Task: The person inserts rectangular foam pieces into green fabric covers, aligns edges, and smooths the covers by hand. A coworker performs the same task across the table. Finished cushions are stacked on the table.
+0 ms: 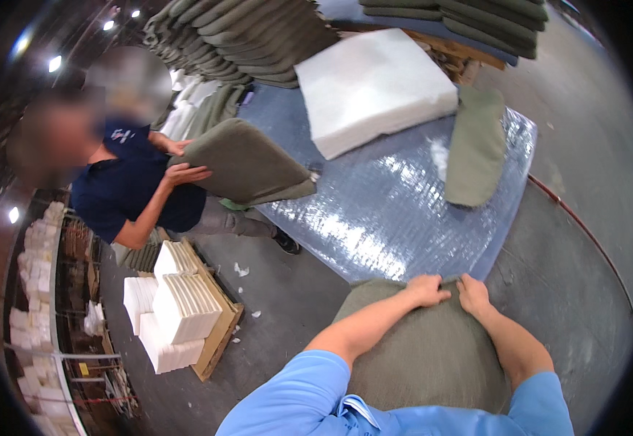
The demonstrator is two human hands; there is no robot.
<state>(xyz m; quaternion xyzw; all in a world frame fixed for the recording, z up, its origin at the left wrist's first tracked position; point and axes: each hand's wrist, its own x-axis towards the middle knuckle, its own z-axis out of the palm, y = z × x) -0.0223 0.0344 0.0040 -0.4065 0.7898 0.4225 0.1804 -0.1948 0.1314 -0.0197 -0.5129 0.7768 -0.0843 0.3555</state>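
An olive-green cushion (422,356) rests against my front, below the near edge of a table wrapped in shiny plastic (374,218). Along its upper edge, my left hand (427,291) pinches the fabric, fingers curled over it. Close beside it on the right, my right hand (472,294) grips the same edge, the two hands a small gap apart. On the table lie a thick block of white batting (374,91) and, to its right, a flat olive fabric cover (476,149).
To the left, a co-worker in a dark shirt (138,174) holds another olive cushion (244,163) over the table's edge. Stacked olive cushions (244,36) stand at the back. White foam pieces (185,298) sit on a pallet at lower left. A reddish hose (585,225) crosses the floor at right.
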